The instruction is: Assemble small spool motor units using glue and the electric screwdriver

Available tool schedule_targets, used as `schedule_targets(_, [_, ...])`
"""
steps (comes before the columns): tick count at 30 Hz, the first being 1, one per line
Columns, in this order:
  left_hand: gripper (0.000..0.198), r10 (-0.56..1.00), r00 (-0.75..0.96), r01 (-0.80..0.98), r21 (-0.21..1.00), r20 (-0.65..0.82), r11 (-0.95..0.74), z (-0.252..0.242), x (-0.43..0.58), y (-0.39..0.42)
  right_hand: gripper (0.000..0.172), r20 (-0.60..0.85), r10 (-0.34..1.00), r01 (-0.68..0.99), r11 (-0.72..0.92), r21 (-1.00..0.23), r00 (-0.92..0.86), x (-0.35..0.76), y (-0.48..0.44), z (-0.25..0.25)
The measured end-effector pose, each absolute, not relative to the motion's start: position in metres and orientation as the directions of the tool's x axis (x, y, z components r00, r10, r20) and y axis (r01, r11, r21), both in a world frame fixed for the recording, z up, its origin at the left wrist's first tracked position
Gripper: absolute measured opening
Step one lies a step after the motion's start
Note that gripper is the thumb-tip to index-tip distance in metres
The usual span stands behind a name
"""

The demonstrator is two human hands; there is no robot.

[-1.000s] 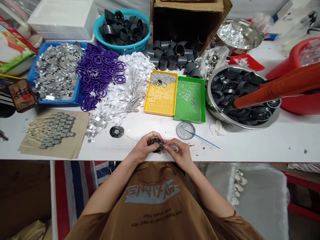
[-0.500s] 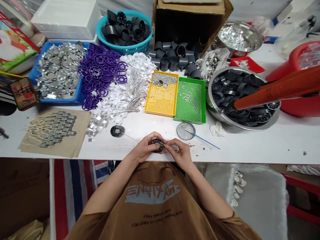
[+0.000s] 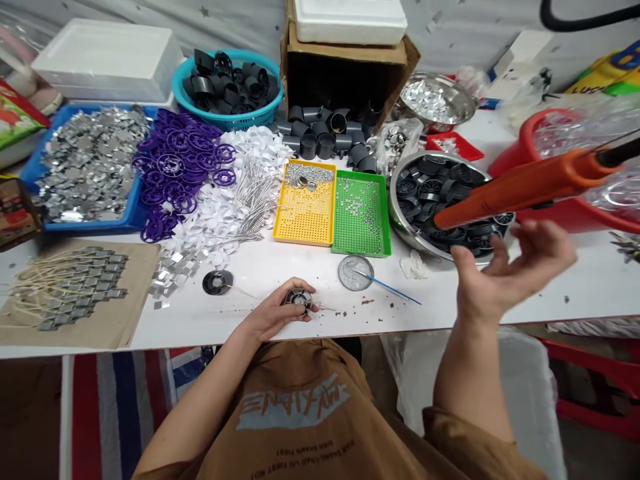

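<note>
My left hand (image 3: 283, 308) is closed around a round black plastic part (image 3: 299, 303) at the table's front edge, with a thin pale cord sticking out to its right. My right hand (image 3: 505, 270) is raised with fingers apart and nothing in it, just below an orange power screwdriver (image 3: 515, 190) that hangs slanted over a steel bowl (image 3: 400, 217) of black wheel-like parts. Left of my left hand lies a second black round part (image 3: 217, 282) with a cord. A clear round dish (image 3: 355, 273) of gel holds a thin blue stick (image 3: 395, 289).
A yellow tray (image 3: 304, 230) and a green tray (image 3: 360, 237) hold small metal pieces. Purple plastic rings (image 3: 185, 160), white pieces (image 3: 215, 220) and a blue bin (image 3: 133, 213) of silver squares are at left. Behind stand a turquoise basket (image 3: 235, 120), a cardboard box (image 3: 345, 57) and a red tub (image 3: 525, 150).
My right hand has let go of the cord at the black part and moved right and up, opening near the orange screwdriver. My left hand keeps the part. The view has shifted right.
</note>
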State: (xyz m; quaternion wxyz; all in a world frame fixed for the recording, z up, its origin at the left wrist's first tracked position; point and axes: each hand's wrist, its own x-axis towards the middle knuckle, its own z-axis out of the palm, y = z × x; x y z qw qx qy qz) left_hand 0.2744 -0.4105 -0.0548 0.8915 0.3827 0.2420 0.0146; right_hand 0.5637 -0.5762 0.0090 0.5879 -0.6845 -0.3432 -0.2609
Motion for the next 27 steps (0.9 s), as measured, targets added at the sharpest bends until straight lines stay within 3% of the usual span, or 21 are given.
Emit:
schedule_targets(1, [0.052, 0.191, 0.902, 0.159, 0.709, -0.388, 0.687, -0.055, 0.275, -0.41, 0.086, 0.738, 0.267, 0.773, -0.041, -0.634, 0.62, 0.583, -0.573, 0.017])
schedule_targets(2, [0.059, 0.183, 0.914, 0.159, 0.736, -0.361, 0.658, -0.054, 0.276, -0.41, 0.083, 0.688, 0.395, 0.739, 0.033, -0.672, 0.609, 0.598, -0.566, 0.024])
schedule_targets(4, [0.065, 0.212, 0.921, 0.162, 0.815, -0.327, 0.556, -0.053, 0.281, -0.411, 0.059, 0.596, 0.538, 0.649, 0.114, -0.752, 0.596, 0.613, -0.546, 0.035])
schedule_targets(6, [0.059, 0.287, 0.91, 0.163, 0.895, -0.3, 0.416, -0.051, 0.285, -0.412, 0.039, 0.619, 0.496, 0.625, 0.181, -0.759, 0.608, 0.612, -0.519, 0.041])
schedule_targets(10, [0.046, 0.42, 0.877, 0.171, 0.968, -0.234, 0.183, -0.049, 0.29, -0.409, 0.026, 0.668, 0.348, 0.587, 0.32, -0.744, 0.658, 0.594, -0.456, 0.035])
schedule_targets(18, [0.044, 0.45, 0.882, 0.116, 0.99, -0.141, 0.082, -0.055, 0.29, -0.391, 0.037, 0.551, 0.373, 0.477, 0.279, -0.834, 0.746, 0.606, -0.377, -0.023])
schedule_targets(27, [0.041, 0.461, 0.886, 0.036, 0.998, -0.055, 0.05, -0.062, 0.299, -0.382, 0.03, 0.494, 0.418, 0.4, 0.295, -0.868, 0.763, 0.605, -0.37, -0.038])
